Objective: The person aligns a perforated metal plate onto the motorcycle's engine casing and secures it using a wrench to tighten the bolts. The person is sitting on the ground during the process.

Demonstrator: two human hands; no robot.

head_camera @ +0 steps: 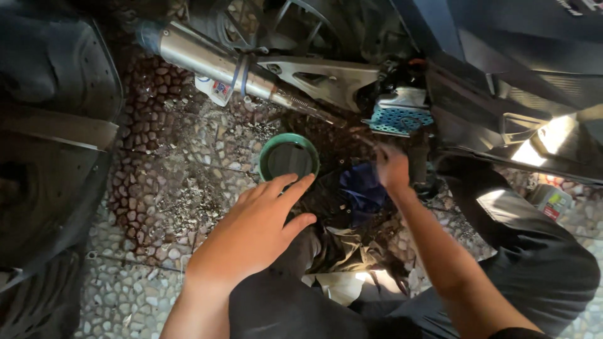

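My left hand (pixel 257 226) hovers flat with fingers spread just in front of a round green basin (pixel 289 157) that holds dark liquid. It holds nothing. My right hand (pixel 391 166) reaches forward under the motorcycle, near a blue perforated metal part (pixel 401 119); it is blurred and its fingers look curled, so I cannot tell whether anything is in it. A dark blue rag (pixel 363 188) lies on the ground just left of the right hand.
A silver exhaust pipe (pixel 213 59) and a grey swingarm (pixel 326 78) run across the top. Dark bodywork (pixel 50 125) stands at left and black fairing (pixel 515 94) at right. A small grey bottle (pixel 549 201) lies at right. The floor is oil-stained pebble tile (pixel 163 188).
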